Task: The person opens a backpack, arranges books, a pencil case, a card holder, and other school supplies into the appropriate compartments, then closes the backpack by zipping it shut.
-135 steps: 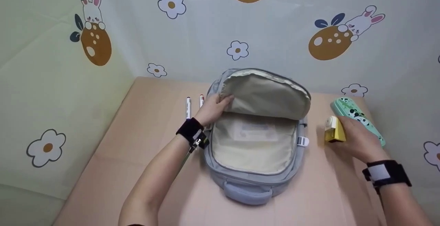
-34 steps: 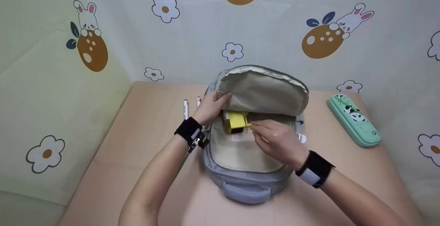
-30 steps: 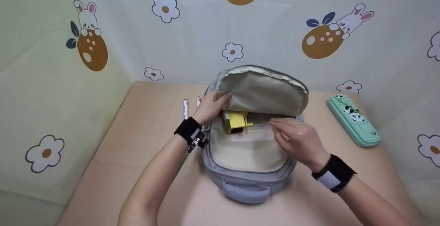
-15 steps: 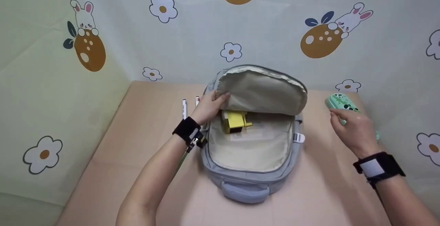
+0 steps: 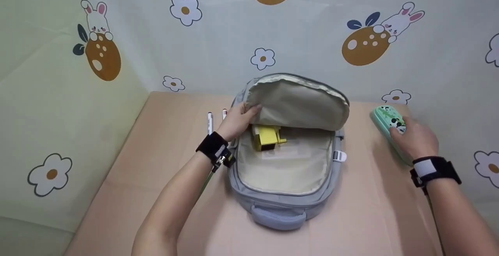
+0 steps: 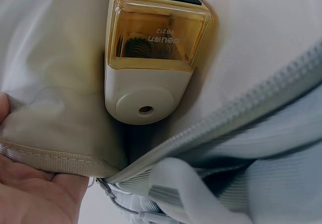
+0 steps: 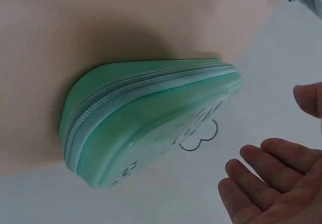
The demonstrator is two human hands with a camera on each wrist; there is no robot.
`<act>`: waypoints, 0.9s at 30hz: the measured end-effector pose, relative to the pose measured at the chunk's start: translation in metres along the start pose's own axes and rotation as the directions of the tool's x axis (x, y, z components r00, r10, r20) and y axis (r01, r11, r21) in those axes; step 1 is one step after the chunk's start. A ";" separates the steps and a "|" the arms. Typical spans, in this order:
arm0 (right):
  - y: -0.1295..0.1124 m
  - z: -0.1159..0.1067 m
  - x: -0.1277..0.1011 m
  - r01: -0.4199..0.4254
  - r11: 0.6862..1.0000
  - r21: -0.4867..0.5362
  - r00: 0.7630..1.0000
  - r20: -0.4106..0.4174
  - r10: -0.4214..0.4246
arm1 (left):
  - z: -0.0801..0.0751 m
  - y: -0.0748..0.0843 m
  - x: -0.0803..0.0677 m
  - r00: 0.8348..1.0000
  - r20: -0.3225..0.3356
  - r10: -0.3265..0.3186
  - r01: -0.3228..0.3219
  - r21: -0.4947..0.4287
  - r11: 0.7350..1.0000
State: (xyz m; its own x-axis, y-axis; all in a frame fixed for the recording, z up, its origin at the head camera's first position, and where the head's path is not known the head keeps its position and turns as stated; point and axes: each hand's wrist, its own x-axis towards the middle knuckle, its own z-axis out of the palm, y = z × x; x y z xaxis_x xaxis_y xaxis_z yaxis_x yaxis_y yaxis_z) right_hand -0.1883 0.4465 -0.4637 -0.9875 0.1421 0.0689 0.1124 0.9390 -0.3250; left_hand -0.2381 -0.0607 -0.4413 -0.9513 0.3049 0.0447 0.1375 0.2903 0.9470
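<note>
My left hand (image 5: 236,120) pinches the edge of the open flap (image 5: 298,102) of a grey backpack (image 5: 286,199). A yellow pencil sharpener (image 5: 267,136) with a crank lies inside the backpack at its left side, partly under the flap. In the left wrist view the sharpener (image 6: 146,90) shows its white front with a round hole and an amber shavings drawer. At the right, my right hand (image 5: 419,137) is over a green pencil case (image 5: 384,116) with panda pictures. The right wrist view shows the fingers (image 7: 271,168) spread and apart from the zipped case (image 7: 151,113).
Two white markers (image 5: 210,122) lie on the table (image 5: 163,131) left of the backpack, partly hidden by the left hand and arm. A white side buckle (image 5: 339,156) sticks out on the backpack's right. A patterned curtain (image 5: 218,37) stands behind.
My right hand has carried the pencil sharpener into the backpack, let go of it and moved right to the pencil case. My left hand has stayed on the flap.
</note>
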 end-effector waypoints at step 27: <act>0.036 0.024 0.014 -0.131 0.990 0.054 0.986 0.112 0.124 | 0.001 0.000 0.001 0.998 -0.021 -0.054 0.054 -0.001 0.999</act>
State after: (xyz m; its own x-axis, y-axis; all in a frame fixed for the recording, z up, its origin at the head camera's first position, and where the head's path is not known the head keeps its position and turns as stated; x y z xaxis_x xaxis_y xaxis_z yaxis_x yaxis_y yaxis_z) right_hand -0.2008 0.4746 -0.4969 -0.9720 0.2217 -0.0777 0.2344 0.8940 -0.3819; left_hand -0.2392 -0.0592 -0.4417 -0.9630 0.2694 0.0000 0.0854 0.3054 0.9484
